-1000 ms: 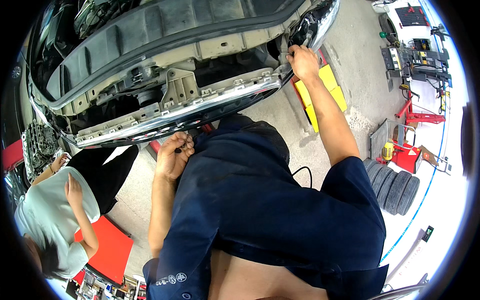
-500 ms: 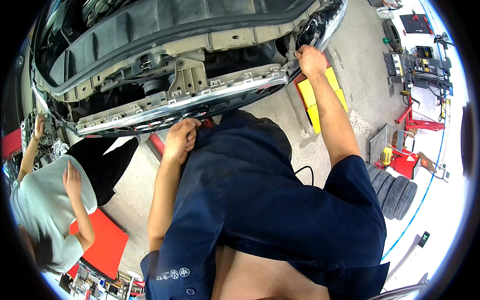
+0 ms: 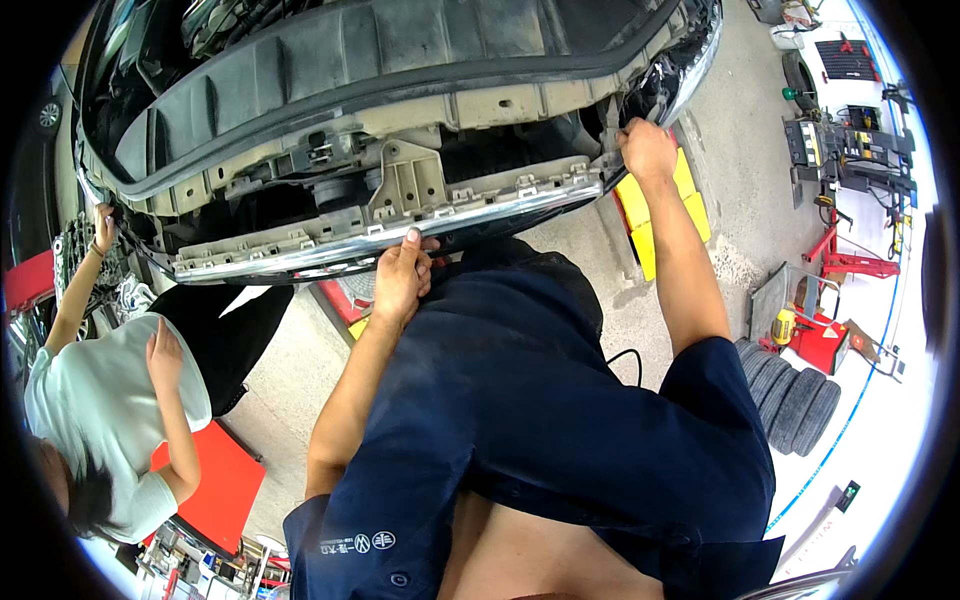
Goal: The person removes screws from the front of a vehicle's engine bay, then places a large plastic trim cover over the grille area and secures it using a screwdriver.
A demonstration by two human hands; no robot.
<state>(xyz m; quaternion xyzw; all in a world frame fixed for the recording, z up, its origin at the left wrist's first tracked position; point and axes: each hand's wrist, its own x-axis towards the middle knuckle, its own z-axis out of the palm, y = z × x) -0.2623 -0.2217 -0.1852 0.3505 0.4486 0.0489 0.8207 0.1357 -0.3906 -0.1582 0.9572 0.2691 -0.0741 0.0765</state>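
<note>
A car's front end spans the top of the view, with a long chrome-edged grille along its near side. My left hand is closed on the grille's near edge, thumb on the chrome strip and fingers curled beneath. My right hand is closed at the right end of the front end, beside a grey bracket and the headlight area. Its fingertips are hidden, so what it holds cannot be made out. Behind the grille stands a beige ribbed bracket.
At left a co-worker in a pale top has one hand at the car's left corner. A red panel is behind them. Yellow-and-red pads lie at right, with stacked tyres and a red jack farther off.
My left hand has come up onto the grille's edge, its thumb now on the chrome. My right hand stays at the right end. The co-worker's raised hand has moved to the car's corner.
</note>
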